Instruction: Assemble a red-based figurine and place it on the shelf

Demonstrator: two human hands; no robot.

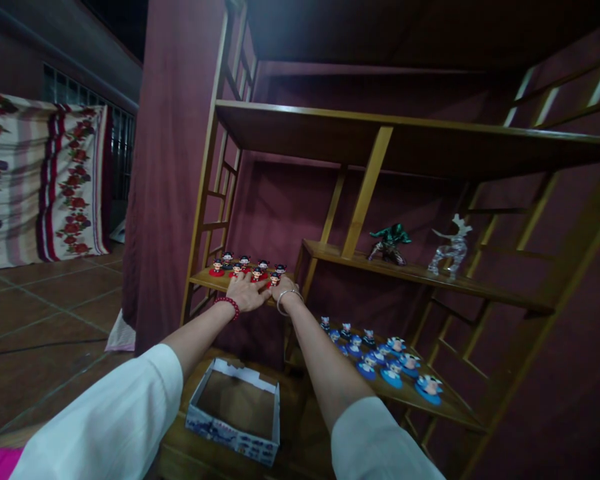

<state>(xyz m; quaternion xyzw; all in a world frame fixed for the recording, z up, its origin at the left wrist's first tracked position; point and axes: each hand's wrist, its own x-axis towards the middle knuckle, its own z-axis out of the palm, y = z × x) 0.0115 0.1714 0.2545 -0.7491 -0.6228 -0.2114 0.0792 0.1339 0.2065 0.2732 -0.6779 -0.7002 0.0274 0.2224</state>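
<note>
Several small dark-haired figurines with red bases [237, 269] stand in two rows on the left wooden shelf [199, 276]. My left hand [249, 293], with a red bead bracelet at its wrist, reaches to the front row, fingers stretched out and apart beside the figurines. Close to its right, my right hand [283, 288], wearing a silver bangle, has its fingers closed at the base of the front-row figurine at the right end [275, 279]. My hand partly hides that figurine's lower part.
Below my arms lies an open cardboard box [276, 420]. Several blue-based figurines [392, 375] stand on the lower right shelf. A green crouching figure [391, 241] and a silver figure [451, 248] occupy the middle shelf. Wooden uprights [367, 193] divide the rack.
</note>
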